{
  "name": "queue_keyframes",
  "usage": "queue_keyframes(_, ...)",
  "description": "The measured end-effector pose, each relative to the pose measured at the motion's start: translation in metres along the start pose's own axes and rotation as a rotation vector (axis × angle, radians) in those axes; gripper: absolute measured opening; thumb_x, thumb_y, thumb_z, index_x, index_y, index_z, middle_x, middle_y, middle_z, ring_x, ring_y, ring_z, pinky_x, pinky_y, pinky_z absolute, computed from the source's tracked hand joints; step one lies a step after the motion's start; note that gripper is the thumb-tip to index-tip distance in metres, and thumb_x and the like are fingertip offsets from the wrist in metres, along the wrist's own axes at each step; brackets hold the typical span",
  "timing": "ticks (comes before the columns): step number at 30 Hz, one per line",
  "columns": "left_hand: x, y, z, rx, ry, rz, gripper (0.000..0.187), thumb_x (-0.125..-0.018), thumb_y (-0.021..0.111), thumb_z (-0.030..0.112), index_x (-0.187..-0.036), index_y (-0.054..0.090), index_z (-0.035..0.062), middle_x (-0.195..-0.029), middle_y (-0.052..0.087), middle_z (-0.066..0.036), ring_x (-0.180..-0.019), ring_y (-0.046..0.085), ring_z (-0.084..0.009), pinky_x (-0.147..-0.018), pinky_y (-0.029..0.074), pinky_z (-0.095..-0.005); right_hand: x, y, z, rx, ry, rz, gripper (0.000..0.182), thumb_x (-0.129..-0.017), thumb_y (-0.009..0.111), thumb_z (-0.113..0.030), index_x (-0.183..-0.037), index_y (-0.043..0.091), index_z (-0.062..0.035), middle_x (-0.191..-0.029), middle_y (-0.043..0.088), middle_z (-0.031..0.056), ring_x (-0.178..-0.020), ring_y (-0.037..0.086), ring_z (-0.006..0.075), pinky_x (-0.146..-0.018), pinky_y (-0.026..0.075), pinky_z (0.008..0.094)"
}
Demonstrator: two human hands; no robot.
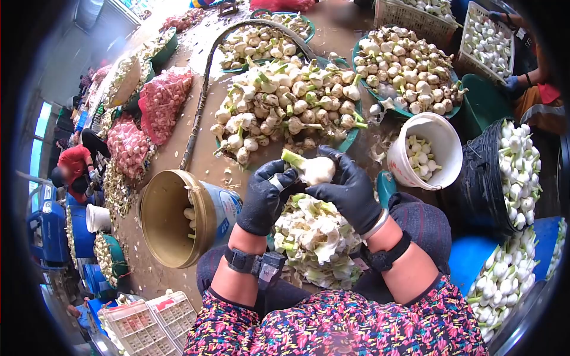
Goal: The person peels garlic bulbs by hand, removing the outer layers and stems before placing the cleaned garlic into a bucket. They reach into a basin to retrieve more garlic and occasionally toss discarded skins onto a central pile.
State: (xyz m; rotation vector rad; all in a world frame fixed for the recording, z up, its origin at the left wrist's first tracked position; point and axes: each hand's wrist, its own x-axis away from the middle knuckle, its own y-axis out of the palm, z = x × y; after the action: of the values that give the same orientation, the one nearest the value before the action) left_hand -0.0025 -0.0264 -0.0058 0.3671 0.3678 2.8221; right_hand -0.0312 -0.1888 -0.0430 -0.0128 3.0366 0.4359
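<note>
Head view looks down on two black-gloved hands that meet over the lap around one garlic bulb [316, 169], its green stalk stub pointing up and left. Left hand [265, 199] has its fingers curled shut against the bulb's stalk side, with something pale and narrow between them that may be a small blade, though I cannot tell. Right hand [349, 188] wraps its fingers around the bulb's far side and grips it firmly. Below the hands a heap of peelings [317, 237] lies on the lap.

Judging from this, the step in hand is trimming or skinning this bulb. The next move would seem to call for turning it in the right hand while the left works round the stalk, with care to spare the cloves.

Nearby sit a tipped yellow bucket [169, 216], a white bucket [442, 142] holding cleaned bulbs, and a green basin [350, 137] of untrimmed garlic.
</note>
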Motion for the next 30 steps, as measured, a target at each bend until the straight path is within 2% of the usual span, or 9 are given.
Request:
queue_keyframes(9, 0.005, 0.005, 0.0, 0.271, -0.037, 0.053, 0.013, -0.083, 0.052, 0.002, -0.093, 0.059, -0.0029, -0.091, 0.06, -0.008, -0.082, 0.06, -0.0181, -0.076, 0.05, -0.0296, -0.002, 0.0, 0.003, -0.164, 0.025, -0.06, 0.074, -0.069, 0.073, 0.002, -0.131, 0.033, 0.0035, -0.112, 0.055, 0.0112, -0.101, 0.055, 0.016, -0.084, 0.049, 0.029)
queue_keyframes(13, 0.003, -0.004, -0.011, -0.122, 0.029, 0.02, 0.012, -0.081, 0.053, 0.001, -0.089, 0.061, -0.0026, -0.089, 0.061, -0.008, -0.077, 0.061, -0.0157, -0.07, 0.05, -0.0284, 0.001, 0.001, -0.005, -0.244, 0.048, -0.043, 0.059, -0.078, 0.068, -0.011, -0.127, 0.038, 0.0027, -0.108, 0.056, 0.0109, -0.096, 0.058, 0.0164, -0.079, 0.051, 0.0299)
queue_keyframes(16, -0.003, -0.02, -0.015, -0.228, 0.132, -0.014, 0.017, -0.078, 0.055, 0.002, -0.094, 0.061, -0.0022, -0.088, 0.063, -0.007, -0.078, 0.061, -0.0138, -0.07, 0.05, -0.0276, -0.001, -0.001, -0.009, -0.616, 0.48, -0.113, 0.041, -0.09, 0.049, -0.037, -0.112, 0.051, -0.0025, -0.094, 0.06, 0.0079, -0.077, 0.061, 0.0177, -0.061, 0.054, 0.0308)
queue_keyframes(19, -0.006, -0.029, -0.009, -0.335, 0.238, -0.097, 0.027, -0.077, 0.057, 0.002, -0.104, 0.061, -0.0014, -0.087, 0.064, -0.004, -0.077, 0.058, -0.01, -0.072, 0.048, -0.0254, 0.003, -0.004, -0.016, -0.68, 0.866, -0.589, 0.034, -0.088, 0.051, -0.038, -0.095, 0.057, -0.0055, -0.083, 0.061, 0.0046, -0.071, 0.061, 0.0151, -0.056, 0.051, 0.0273)
queue_keyframes(21, -0.006, -0.021, -0.009, -0.641, 0.314, -0.088, 0.028, -0.084, 0.059, 0.008, -0.11, 0.058, -0.0006, -0.087, 0.063, -0.003, -0.079, 0.055, -0.0081, -0.072, 0.046, -0.0239, 0.006, 0.0, -0.012, -0.632, 0.822, -0.533, 0.034, -0.087, 0.052, -0.038, -0.095, 0.058, -0.0054, -0.082, 0.061, 0.0041, -0.071, 0.061, 0.0143, -0.058, 0.051, 0.0262)
queue_keyframes(24, -0.008, -0.032, -0.037, -0.333, 0.251, 0.145, 0.026, -0.088, 0.056, 0.01, -0.11, 0.057, -0.0022, -0.086, 0.065, -0.004, -0.079, 0.058, -0.0102, -0.071, 0.048, -0.0257, 0.002, -0.007, -0.011, -0.719, 0.741, -0.432, 0.038, -0.083, 0.06, -0.033, -0.107, 0.054, -0.0038, -0.094, 0.06, 0.0062, -0.081, 0.06, 0.015, -0.068, 0.052, 0.029)
queue_keyframes(25, -0.006, -0.043, -0.031, -0.63, 0.212, 0.017, 0.024, -0.088, 0.054, 0.009, -0.108, 0.057, -0.0032, -0.086, 0.065, -0.008, -0.078, 0.061, -0.0137, -0.071, 0.05, -0.0277, 0.0, -0.008, -0.013, -0.675, 0.663, -0.402, 0.039, -0.082, 0.061, -0.03, -0.109, 0.053, -0.0032, -0.096, 0.06, 0.0063, -0.083, 0.06, 0.0154, -0.069, 0.052, 0.0296)
queue_keyframes(28, 0.008, -0.041, -0.016, -0.231, -0.11, -0.08, 0.025, -0.08, 0.055, 0.011, -0.101, 0.058, -0.0037, -0.096, 0.064, -0.011, -0.085, 0.062, -0.0181, -0.075, 0.051, -0.0295, -0.003, -0.009, -0.015, -0.625, 0.551, -0.318, 0.041, -0.081, 0.064, -0.022, -0.114, 0.051, -0.0022, -0.099, 0.059, 0.0061, -0.086, 0.06, 0.0157, -0.072, 0.052, 0.0305)
queue_keyframes(30, 0.014, -0.017, -0.003, -0.051, -0.068, -0.061, 0.027, -0.081, 0.055, 0.012, -0.102, 0.058, -0.0037, -0.095, 0.063, -0.011, -0.086, 0.062, -0.0181, -0.076, 0.05, -0.0289, -0.003, -0.007, -0.014, -0.616, 0.528, -0.269, 0.043, -0.079, 0.065, -0.017, -0.117, 0.049, -0.0019, -0.1, 0.058, 0.0058, -0.088, 0.059, 0.0156, -0.074, 0.052, 0.0307)
